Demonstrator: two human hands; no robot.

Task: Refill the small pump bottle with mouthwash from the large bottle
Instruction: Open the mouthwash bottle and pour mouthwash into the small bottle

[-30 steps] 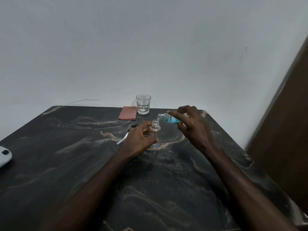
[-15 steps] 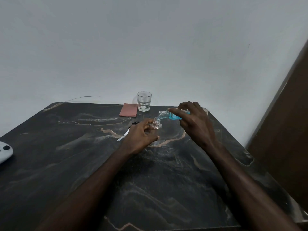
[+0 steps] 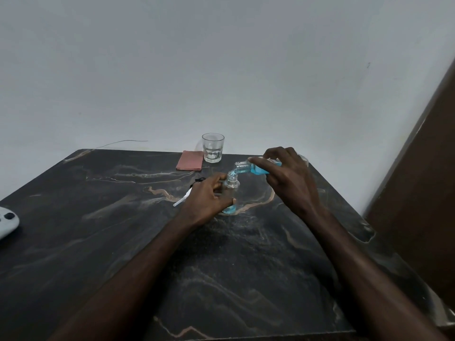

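Observation:
A small clear bottle [image 3: 231,187] stands upright on the dark marble table [image 3: 123,230], its neck open. My left hand [image 3: 206,199] grips its side. A little blue liquid sits at its bottom. My right hand [image 3: 288,178] holds the large clear bottle [image 3: 256,168] tipped almost level, mouth over the small bottle's neck, and blue mouthwash runs from it into the small bottle. The pump top [image 3: 187,193] with its white tube lies on the table just left of my left hand.
A drinking glass [image 3: 213,151] with a little water and a folded pink cloth [image 3: 189,163] sit at the table's far edge. A white device [image 3: 7,221] lies at the left edge. A brown door or panel [image 3: 423,193] rises at the right.
The large bottle has tipped further and mouthwash now flows; blue liquid has gathered in the small bottle's bottom. Both hands kept their places.

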